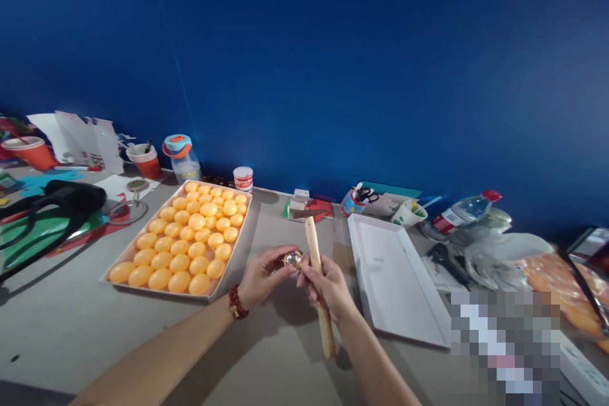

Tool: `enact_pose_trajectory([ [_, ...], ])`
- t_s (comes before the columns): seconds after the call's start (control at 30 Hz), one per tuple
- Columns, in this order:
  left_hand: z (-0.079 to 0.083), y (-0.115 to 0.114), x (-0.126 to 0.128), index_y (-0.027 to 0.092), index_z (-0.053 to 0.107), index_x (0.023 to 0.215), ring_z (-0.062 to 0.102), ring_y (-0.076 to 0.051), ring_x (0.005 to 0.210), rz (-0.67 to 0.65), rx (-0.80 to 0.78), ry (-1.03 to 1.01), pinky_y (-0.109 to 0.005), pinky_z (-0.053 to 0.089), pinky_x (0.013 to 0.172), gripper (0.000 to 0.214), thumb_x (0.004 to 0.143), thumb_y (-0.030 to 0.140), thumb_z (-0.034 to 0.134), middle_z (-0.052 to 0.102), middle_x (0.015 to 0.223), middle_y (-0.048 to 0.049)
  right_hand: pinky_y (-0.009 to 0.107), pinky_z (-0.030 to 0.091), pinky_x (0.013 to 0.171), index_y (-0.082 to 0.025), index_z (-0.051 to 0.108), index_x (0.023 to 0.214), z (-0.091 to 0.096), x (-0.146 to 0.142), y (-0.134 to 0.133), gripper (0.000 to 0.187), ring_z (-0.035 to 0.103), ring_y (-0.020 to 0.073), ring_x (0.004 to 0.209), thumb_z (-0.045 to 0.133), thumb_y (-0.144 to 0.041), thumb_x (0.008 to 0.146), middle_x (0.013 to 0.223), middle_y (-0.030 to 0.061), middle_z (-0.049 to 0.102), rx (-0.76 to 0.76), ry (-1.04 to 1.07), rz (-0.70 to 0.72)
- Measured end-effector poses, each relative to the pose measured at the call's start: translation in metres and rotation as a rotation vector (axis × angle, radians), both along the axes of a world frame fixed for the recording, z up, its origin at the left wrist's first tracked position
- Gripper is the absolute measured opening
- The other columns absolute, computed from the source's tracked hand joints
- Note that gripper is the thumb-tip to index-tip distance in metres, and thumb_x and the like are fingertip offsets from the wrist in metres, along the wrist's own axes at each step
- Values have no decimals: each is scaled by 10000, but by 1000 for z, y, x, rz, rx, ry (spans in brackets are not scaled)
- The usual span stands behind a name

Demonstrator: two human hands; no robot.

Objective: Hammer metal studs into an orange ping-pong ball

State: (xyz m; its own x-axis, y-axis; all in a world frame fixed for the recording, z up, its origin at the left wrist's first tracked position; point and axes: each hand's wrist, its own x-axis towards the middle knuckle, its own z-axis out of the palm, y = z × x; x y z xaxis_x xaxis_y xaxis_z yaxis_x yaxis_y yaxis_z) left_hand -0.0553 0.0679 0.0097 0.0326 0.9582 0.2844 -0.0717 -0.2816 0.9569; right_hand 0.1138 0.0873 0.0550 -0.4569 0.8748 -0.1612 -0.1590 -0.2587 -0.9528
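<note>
My left hand (261, 278), with a dark red beaded bracelet on its wrist, pinches a small shiny round metal piece (292, 259) between thumb and fingers. Its exact kind is not clear from here. My right hand (333, 285) is closed around the light wooden handle of a hammer (325, 330). The hammer's narrow dark head points away from me, above the table. The right fingertips are close beside the metal piece; whether they touch it I cannot tell. To the left of my hands lies a shallow box (212, 297) filled with several orange balls.
A white box lid (397, 279) lies right of my hands. Behind stand a white-and-red jar (243, 179), a pen cup (353, 202) and a bottle with an orange handle (183, 158). A clear bottle (459, 216) and plastic bags (504, 254) crowd the right; a black strap (71, 203) lies left.
</note>
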Motion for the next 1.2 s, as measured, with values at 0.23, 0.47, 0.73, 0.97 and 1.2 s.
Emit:
enact_pose_trajectory([
  [0.23, -6, 1, 0, 180, 632, 1175, 635, -259, 1054, 6, 10, -6, -380, 549, 881, 388, 815, 320, 670, 651, 1193, -130, 129, 241, 290, -189, 490, 833, -2, 1, 1, 330, 371, 30, 300, 699, -435, 765, 555, -22, 639, -38, 75, 45],
  [0.47, -6, 1, 1, 181, 622, 1187, 636, -255, 1049, -11, 12, -9, -377, 541, 889, 399, 818, 325, 668, 656, 1191, -132, 135, 246, 289, -188, 495, 830, -3, 1, 2, 344, 375, 33, 308, 713, -440, 744, 571, -18, 642, -51, 65, 38],
  [0.73, -5, 0, 1, 178, 630, 1173, 643, -252, 1029, 4, 7, -2, -366, 544, 880, 395, 812, 332, 672, 660, 1179, -129, 128, 248, 285, -188, 488, 831, -1, 2, 3, 350, 398, 36, 316, 707, -450, 753, 581, -11, 652, -56, 52, 59],
  [0.97, -4, 0, 1, 175, 630, 1161, 651, -242, 995, 3, -6, -1, -357, 552, 859, 387, 809, 329, 676, 669, 1148, -125, 128, 255, 283, -183, 492, 828, -2, 2, 4, 350, 401, 36, 310, 706, -450, 756, 575, -12, 653, -48, 42, 61],
  [1.2, -7, 0, 1, 171, 625, 1162, 650, -237, 987, -11, 1, -46, -352, 557, 844, 367, 820, 296, 668, 666, 1144, -127, 123, 268, 283, -177, 495, 836, -4, 4, 5, 328, 394, 33, 302, 698, -428, 777, 561, -11, 650, -35, 59, 77],
])
